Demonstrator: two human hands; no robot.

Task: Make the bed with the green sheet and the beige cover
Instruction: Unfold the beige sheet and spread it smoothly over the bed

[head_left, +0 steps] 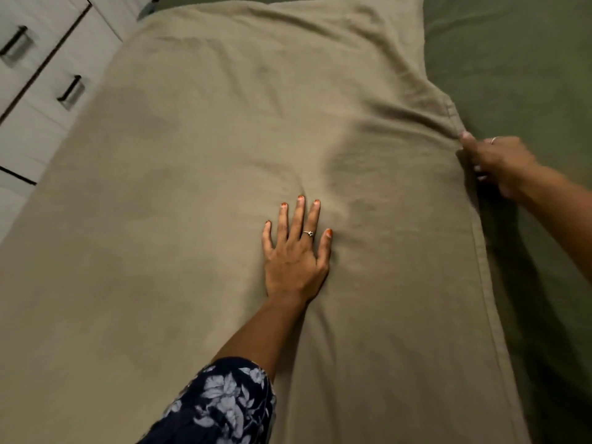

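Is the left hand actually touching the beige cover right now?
Touching. The head view shows the left hand lying flat on the beige cover, fingers straight and spread, with the fabric dimpled around the fingertips.

Dim light; white drawer unit (41, 75) with 2 dark handles (14, 43) stands upper left.

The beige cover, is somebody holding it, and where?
Yes. The right hand grips the beige cover at its right edge, fingers curled round the hem. The left hand only presses flat on its middle.

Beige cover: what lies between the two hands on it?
Only rumpled beige cover, seen from the head camera; left hand presses flat, right hand grips its edge.
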